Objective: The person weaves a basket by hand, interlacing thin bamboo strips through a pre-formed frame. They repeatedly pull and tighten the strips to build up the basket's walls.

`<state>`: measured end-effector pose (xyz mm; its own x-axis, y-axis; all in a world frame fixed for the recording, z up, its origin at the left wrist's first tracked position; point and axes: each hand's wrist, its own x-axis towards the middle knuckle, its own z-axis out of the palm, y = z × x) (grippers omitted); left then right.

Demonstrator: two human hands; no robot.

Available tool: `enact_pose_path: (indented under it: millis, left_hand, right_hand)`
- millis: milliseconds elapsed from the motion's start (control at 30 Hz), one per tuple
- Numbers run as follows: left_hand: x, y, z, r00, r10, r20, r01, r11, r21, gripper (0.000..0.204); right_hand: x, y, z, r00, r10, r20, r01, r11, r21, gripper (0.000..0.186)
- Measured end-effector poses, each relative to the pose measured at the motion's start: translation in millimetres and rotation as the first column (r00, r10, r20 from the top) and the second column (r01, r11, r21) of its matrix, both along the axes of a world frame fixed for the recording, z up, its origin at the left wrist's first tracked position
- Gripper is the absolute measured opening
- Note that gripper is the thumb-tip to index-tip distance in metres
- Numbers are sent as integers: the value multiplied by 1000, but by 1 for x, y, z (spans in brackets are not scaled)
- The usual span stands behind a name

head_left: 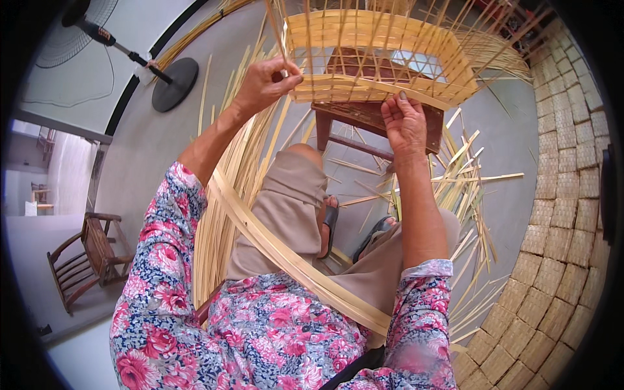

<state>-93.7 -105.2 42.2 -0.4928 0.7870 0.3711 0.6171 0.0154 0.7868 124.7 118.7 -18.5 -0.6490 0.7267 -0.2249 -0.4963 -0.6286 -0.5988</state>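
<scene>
Head view: saw basket [383, 27] seemingly part-woven, stakes [308, 39] bare above fingers [391, 112]; pinched one with left hand [263, 84], strip [429, 101] with right hand [405, 127].

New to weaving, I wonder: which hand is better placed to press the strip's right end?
Likely the right hand: it's at the strip, near that end; the left hand is at the left corner of the basket.

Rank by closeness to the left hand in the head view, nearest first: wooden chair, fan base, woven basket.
1. Woven basket: right at the left hand.
2. Fan base: off to the hand's left.
3. Wooden chair: farthest, at lower left.
</scene>
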Motion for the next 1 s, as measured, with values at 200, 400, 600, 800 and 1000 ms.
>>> enact_pose_path:
  millis: [200, 400, 600, 800, 1000]
  left_hand:
    - [54, -15, 5, 935, 353, 34, -341, 870, 357, 22]
    - [87, 48, 18, 734, -39, -678, 123, 989, 77, 27]
    - [79, 89, 26, 715, -48, -698, 17, 999, -51, 30]
    - [75, 102, 16, 827, -64, -558, 140, 986, 95, 14]
    - [70, 97, 33, 930, -188, -316, 206, 978, 23, 7]
  right_hand:
    - [-5, -8, -1, 1000, -3, 21, 3, 1000, 27, 9]
    - [2, -15, 13, 998, -14, 68, 10, 998, 60, 9]
    - [7, -19, 15, 998, -21, 56, 11, 984, 179, 12]
    - [11, -23, 21, 991, -19, -133, 15, 999, -28, 13]
    - [3, -5, 27, 964, 169, -207, -160, 985, 56, 27]
